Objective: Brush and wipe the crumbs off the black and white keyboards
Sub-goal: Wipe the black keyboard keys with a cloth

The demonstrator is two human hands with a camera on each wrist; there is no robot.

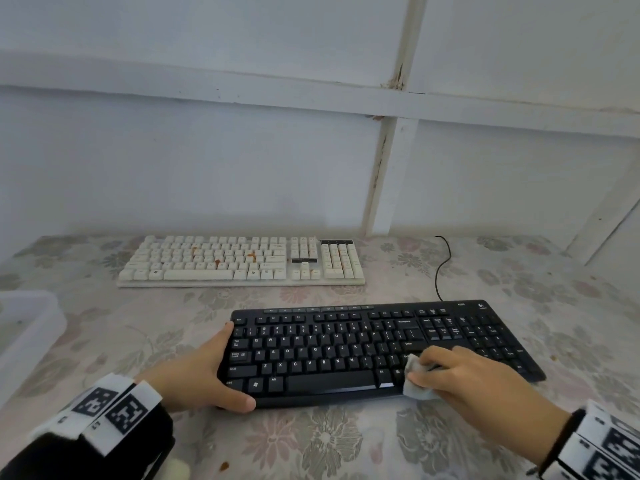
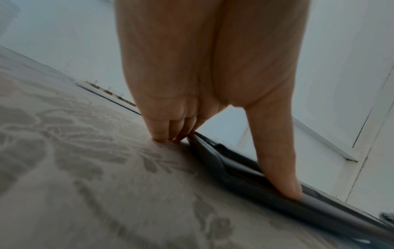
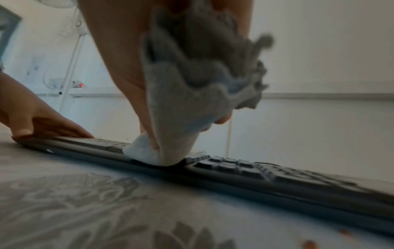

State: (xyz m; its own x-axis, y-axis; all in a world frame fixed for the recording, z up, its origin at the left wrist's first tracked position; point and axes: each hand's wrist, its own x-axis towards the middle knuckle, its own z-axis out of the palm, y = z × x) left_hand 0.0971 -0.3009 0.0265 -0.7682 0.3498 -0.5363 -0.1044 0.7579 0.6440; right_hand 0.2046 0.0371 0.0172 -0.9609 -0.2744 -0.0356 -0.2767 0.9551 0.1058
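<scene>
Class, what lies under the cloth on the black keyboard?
The cloth, gripped by the right hand, presses on the black keyboard near its front edge. The keys beneath are hidden.

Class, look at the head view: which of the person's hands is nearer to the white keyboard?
Left. The left hand holds the black keyboard's left end, nearly below the white keyboard. The right hand, wiping with the cloth, is farther right.

Floral tablecloth (image 1: pixel 346 445), translucent plastic tub (image 1: pixel 27 327)
</scene>
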